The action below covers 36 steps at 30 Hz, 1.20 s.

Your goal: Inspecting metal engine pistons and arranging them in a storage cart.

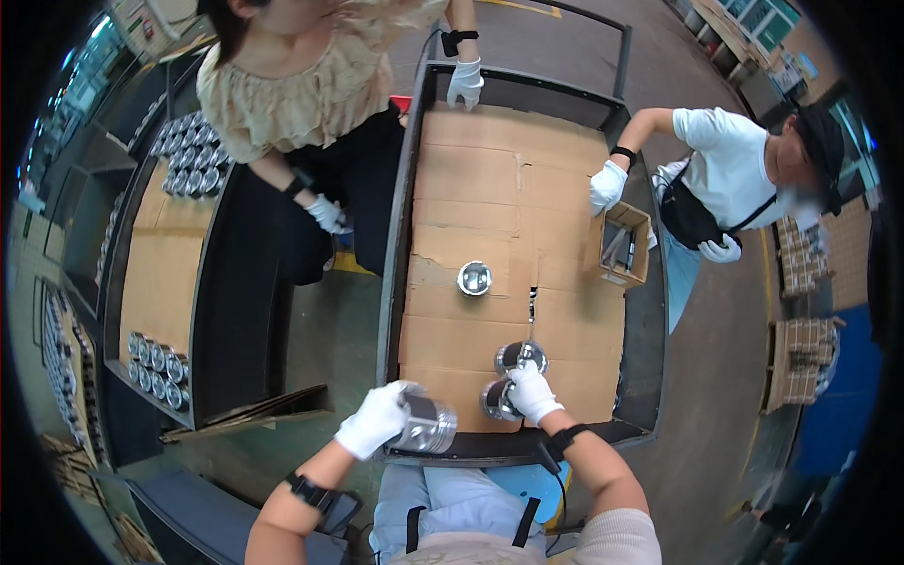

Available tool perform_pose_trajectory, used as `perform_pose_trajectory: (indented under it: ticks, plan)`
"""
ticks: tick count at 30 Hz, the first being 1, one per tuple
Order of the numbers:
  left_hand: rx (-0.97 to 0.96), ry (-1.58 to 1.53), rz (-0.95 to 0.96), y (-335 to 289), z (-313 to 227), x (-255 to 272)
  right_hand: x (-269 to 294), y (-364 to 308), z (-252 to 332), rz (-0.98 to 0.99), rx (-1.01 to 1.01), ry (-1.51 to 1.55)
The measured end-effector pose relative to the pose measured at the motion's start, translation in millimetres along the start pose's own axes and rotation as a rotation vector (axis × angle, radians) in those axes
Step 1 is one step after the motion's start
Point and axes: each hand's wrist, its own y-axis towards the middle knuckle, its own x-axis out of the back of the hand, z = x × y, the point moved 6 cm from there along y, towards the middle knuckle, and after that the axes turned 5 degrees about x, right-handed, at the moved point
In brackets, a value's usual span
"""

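Observation:
My left hand (377, 420), in a white glove, is closed round a metal engine piston (426, 427), tilted on its side at the near left edge of the cart. My gloved right hand (533, 392) has its fingers closed on a piston (497, 401) near the cart's front edge; the hand partly hides it. Just beyond, against the same fingers, is another piston (519, 355). Farther off, a single piston (475, 278) stands on the cardboard with its hollow, shiny side up.
Dark metal walls (394, 282) frame the cardboard-lined cart bed (471, 330). On the right, a co-worker's gloved hand (608, 185) touches a small cardboard box (621, 247) with items inside. Another person's gloved hand (465, 83) rests at the far edge. A left-hand cart holds several pistons (158, 369).

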Motion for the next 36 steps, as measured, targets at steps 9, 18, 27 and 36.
perform_pose_trajectory:
  ticks: [9,18,27,36]
  plan:
    - [-0.009,0.339,-0.133,208,-21,-108,114,-97,-9,-0.241,-0.178,0.114]
    - [0.209,0.293,-0.263,353,29,-190,124,-192,-26,-0.361,-0.439,0.331]
    - [0.148,0.106,-0.201,334,43,-184,101,-194,1,-0.187,-0.418,0.457]
    - [-0.229,-0.491,-0.082,117,-65,-32,113,-162,44,-0.304,-0.142,0.267]
